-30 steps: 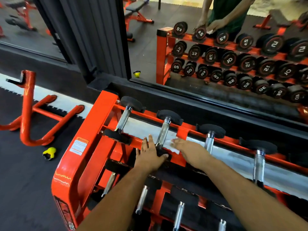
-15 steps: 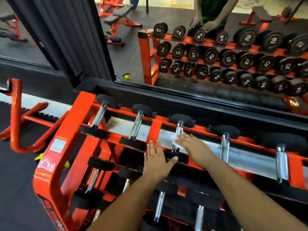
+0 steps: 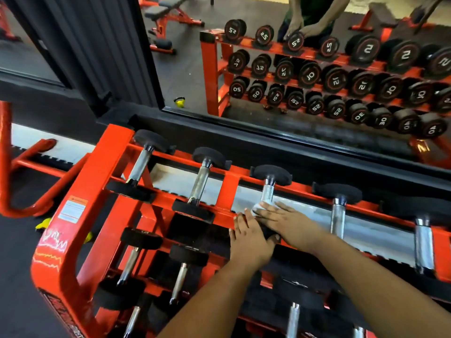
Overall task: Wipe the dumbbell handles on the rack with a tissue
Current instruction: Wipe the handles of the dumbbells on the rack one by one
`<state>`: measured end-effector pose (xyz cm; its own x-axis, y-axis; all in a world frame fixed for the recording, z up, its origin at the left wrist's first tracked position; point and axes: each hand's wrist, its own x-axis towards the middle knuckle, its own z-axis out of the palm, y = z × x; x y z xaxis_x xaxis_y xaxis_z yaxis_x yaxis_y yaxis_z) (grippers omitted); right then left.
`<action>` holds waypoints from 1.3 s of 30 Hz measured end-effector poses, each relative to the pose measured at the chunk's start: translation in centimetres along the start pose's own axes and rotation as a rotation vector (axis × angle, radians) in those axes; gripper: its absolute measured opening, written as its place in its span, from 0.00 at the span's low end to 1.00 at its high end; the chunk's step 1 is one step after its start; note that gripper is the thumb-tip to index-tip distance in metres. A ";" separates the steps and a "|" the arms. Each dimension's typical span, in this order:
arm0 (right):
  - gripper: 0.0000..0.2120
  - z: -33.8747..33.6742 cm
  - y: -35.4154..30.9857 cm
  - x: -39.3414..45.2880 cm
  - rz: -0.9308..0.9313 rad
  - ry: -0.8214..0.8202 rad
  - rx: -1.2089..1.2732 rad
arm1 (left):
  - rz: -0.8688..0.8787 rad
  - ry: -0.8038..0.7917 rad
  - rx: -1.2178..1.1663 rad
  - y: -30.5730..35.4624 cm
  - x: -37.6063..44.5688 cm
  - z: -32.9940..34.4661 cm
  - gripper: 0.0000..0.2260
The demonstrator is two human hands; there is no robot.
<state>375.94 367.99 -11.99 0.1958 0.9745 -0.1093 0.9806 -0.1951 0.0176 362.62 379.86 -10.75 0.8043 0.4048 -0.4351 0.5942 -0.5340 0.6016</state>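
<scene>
Two hands work at the top row of the orange rack (image 3: 80,191), both on the third dumbbell from its left post. The right hand (image 3: 290,223) lies flat, fingers straight, pressing a white tissue (image 3: 259,208) against the near end of that dumbbell's steel handle (image 3: 268,191). Only a small crumple of the tissue shows past the fingertips. The left hand (image 3: 249,240) rests open beside it, fingers relaxed over the dumbbell's near black head, seemingly steadying it.

I'd judge the wiping of this third handle is under way: the tissue sits at the handle's near end, with bare knurled steel above it toward the far head. The next move, as I see it, calls for a stroke along the bar away from the person, ideally with the fingers curling round so the underside gets cleaned too. Right of this one, further handles (image 3: 338,215) on the same row look to be waiting, and lower rows beneath
</scene>
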 end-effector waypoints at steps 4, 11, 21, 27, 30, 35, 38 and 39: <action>0.38 -1.0 2.2 1.3 0.081 0.058 -0.124 | -0.029 -0.032 0.056 0.3 0.3 -0.1 0.47; 0.39 1.1 0.0 0.4 0.081 0.021 -0.029 | -0.050 -0.052 0.082 0.7 0.1 -0.7 0.47; 0.28 0.5 -2.6 2.1 0.544 0.423 0.750 | -0.097 -0.088 0.101 1.2 0.4 -0.8 0.49; 0.25 0.3 -1.8 2.4 0.698 0.493 0.804 | -0.102 -0.083 0.111 1.0 0.4 -0.6 0.49; 0.24 -0.8 -2.9 3.6 0.898 0.520 0.869 | -0.106 -0.079 0.105 1.2 0.2 -0.8 0.48; 0.19 0.5 -4.9 1.5 0.977 0.346 1.067 | -0.112 -0.088 0.108 1.3 0.2 -0.8 0.46; 0.13 -0.7 -3.1 3.9 1.073 0.414 1.132 | -0.110 -0.086 0.108 1.2 0.2 -0.7 0.48; 0.11 -1.3 -2.5 5.0 1.117 0.471 1.188 | -0.112 -0.080 0.109 1.2 0.1 -0.7 0.48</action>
<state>374.51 373.50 -11.24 0.9371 0.2178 -0.2729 -0.1273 -0.5148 -0.8478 363.44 379.78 -9.60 0.7290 0.4081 -0.5495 0.6741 -0.5678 0.4725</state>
